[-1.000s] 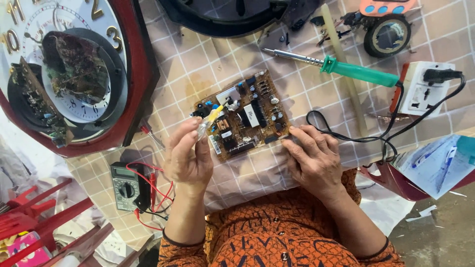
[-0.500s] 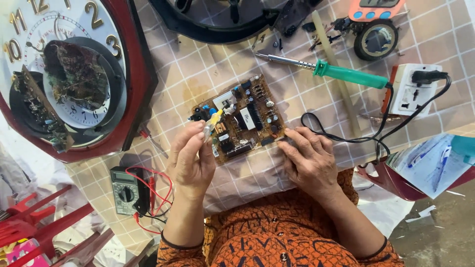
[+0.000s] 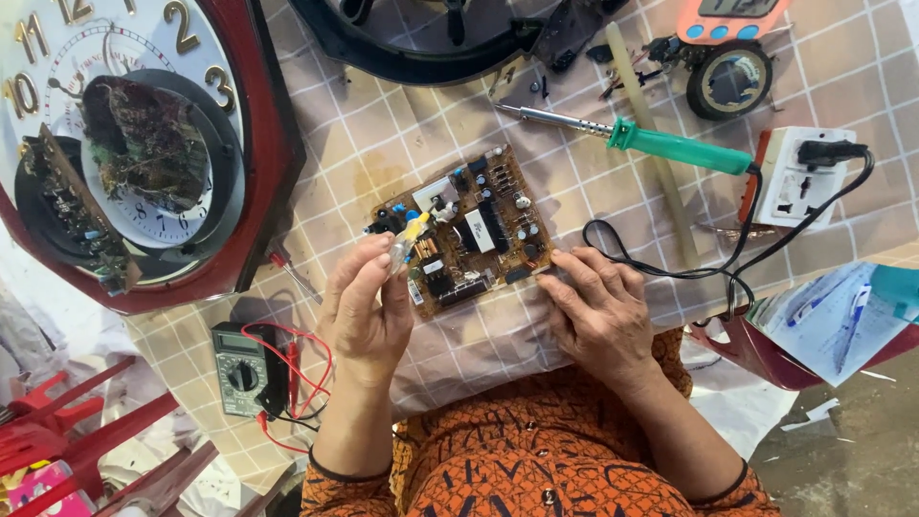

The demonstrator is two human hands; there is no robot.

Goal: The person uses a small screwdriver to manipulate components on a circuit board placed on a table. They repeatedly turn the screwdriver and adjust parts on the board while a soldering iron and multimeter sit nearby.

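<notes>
We hold a small tester (image 3: 406, 239) with a clear body and yellow tip in our left hand (image 3: 364, 311), fingers closed around it, its tip over the left part of the board (image 3: 469, 228). The brown board lies flat on the checked cloth (image 3: 383, 144), just beyond our fingertips. Our right hand (image 3: 598, 311) rests with fingers together and flat, pressing the board's lower right corner; it grips nothing. Past the board, beyond the right hand, lies a green soldering iron (image 3: 661, 144), its black cord (image 3: 670, 273) looping just beside our right fingers. Left of the left wrist sits a multimeter (image 3: 244, 369) with red leads. A red-framed clock (image 3: 144, 144) lies well to the left.
</notes>
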